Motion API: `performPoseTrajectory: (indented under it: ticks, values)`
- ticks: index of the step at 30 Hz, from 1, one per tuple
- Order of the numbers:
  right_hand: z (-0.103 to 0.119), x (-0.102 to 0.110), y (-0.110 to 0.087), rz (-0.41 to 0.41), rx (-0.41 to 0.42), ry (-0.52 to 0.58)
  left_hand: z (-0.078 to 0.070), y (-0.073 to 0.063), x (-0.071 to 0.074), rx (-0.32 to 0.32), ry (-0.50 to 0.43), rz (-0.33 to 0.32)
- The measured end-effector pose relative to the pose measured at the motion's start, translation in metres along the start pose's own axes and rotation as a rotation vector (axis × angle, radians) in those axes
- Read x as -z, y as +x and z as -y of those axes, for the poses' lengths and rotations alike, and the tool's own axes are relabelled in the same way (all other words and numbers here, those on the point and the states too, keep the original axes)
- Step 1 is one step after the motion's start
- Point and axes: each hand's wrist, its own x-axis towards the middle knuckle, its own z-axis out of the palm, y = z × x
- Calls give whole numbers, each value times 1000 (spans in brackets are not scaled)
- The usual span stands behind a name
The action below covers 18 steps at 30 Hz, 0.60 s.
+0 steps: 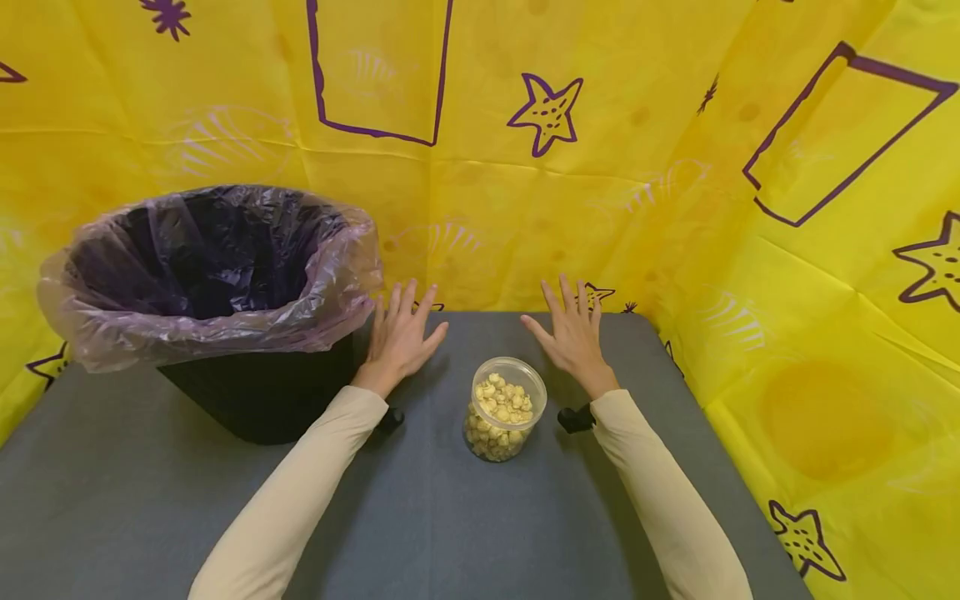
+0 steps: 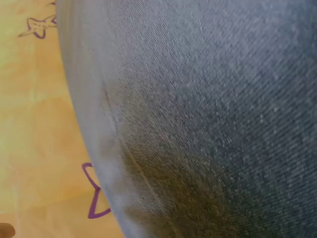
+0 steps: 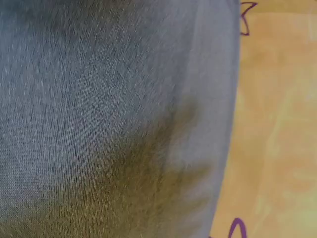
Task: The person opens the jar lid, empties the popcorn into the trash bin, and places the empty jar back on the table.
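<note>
Between and a little nearer than the two hands, a clear plastic tub (image 1: 507,392) stands upright without a lid, filled with pale yellow popcorn (image 1: 504,402). My left hand (image 1: 399,337), fingers spread and straight, is held out beside the lined bin, its fingertips overlapping the liner's right side in the head view. On the other side of the tub, my right hand (image 1: 576,340) reaches forward with fingers spread and nothing in it. In the left wrist view only a fingertip (image 2: 7,230) shows at the lower left corner; the right wrist view catches the hand's shadow on the cloth.
A black bin (image 1: 262,396) with a translucent purple liner (image 1: 330,321) folded over its rim stands at the left. Grey cloth (image 1: 465,533) covers the table. Yellow printed fabric (image 1: 480,192) hangs behind the table and along its right side.
</note>
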Motion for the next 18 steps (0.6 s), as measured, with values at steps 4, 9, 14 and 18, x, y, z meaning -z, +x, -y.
performPoseTrajectory:
  ticks: [4, 9, 14, 18]
  values:
    - [2, 4, -6, -13, 6, 33, -2, -4, 4, -13, -11, -8]
    - [7, 8, -16, -20, 27, 102, -6, -9, 9, -33, -42, -14]
    - [10, 10, -28, -13, 44, 154, -11, -17, 14, -50, -67, 2]
    - [9, 12, -39, -35, 45, 190, -15, -23, 17, -65, -74, -2]
